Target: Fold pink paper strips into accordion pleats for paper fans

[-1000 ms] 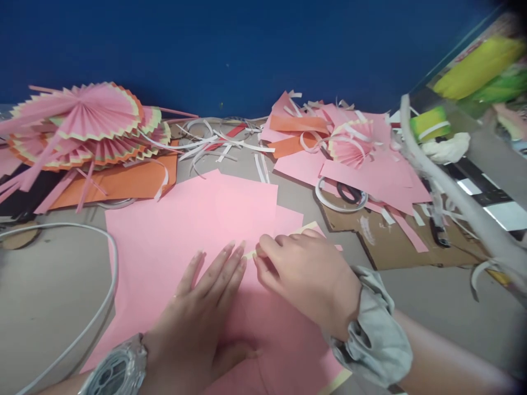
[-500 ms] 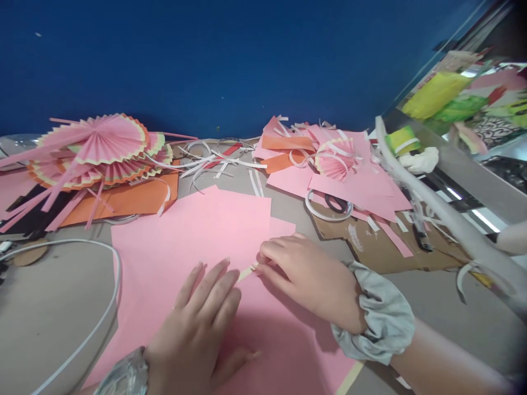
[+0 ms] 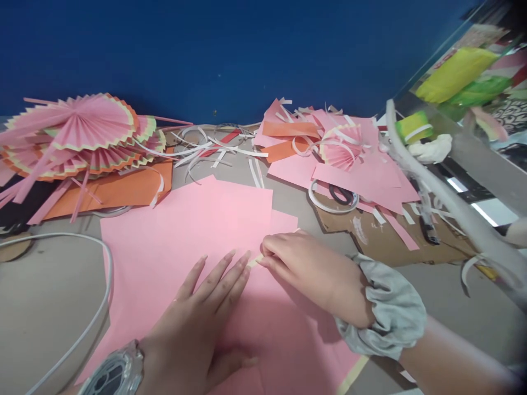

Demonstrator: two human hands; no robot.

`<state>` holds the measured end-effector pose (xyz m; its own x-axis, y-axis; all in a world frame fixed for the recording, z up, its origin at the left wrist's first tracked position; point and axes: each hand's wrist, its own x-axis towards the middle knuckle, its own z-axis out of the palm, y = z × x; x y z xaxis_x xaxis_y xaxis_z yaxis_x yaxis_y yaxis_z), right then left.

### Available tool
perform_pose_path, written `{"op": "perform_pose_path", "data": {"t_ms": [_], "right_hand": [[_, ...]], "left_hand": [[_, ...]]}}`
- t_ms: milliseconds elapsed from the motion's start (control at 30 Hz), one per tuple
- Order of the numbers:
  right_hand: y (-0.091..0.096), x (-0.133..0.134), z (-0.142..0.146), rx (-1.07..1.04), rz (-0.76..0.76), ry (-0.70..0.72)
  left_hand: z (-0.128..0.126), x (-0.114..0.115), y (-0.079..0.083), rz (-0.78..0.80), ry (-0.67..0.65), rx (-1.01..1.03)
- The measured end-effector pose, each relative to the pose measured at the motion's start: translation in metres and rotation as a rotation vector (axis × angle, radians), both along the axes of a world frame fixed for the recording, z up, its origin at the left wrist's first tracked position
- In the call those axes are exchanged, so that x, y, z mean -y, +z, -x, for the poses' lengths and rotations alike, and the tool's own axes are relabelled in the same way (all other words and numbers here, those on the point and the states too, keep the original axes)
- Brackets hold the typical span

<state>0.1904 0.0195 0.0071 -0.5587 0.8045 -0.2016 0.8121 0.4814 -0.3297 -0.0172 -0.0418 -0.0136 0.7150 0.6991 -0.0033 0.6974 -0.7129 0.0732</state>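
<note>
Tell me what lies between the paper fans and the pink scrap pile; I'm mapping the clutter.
Head view: curled white paper strips and one red strip lie between the fans and the scrap pile.

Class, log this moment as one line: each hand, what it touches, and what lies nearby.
left hand: flat on pink paper | right hand: pinching cream strip | nearby: folded fans, tape ring

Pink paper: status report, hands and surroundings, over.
Left hand flat on pink paper. Right hand pinching cream strip by left fingertips. White cable beside paper's left edge.
</note>
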Motion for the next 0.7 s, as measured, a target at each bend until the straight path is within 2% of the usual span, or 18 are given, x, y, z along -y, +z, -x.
{"op": "perform_pose_path", "data": {"t_ms": [267,700], "right_hand": [[-0.0012,-0.0001,0.0025,0.014,-0.006,-0.009],[0.0033,0.0024,0.0036,0.037,-0.020,-0.006]], "left_hand": [[-0.0013,-0.0022,-0.0003,0.073,-0.009,-0.031],[-0.0004,0.0021,-0.0006,0.058,-0.002,-0.032]]}}
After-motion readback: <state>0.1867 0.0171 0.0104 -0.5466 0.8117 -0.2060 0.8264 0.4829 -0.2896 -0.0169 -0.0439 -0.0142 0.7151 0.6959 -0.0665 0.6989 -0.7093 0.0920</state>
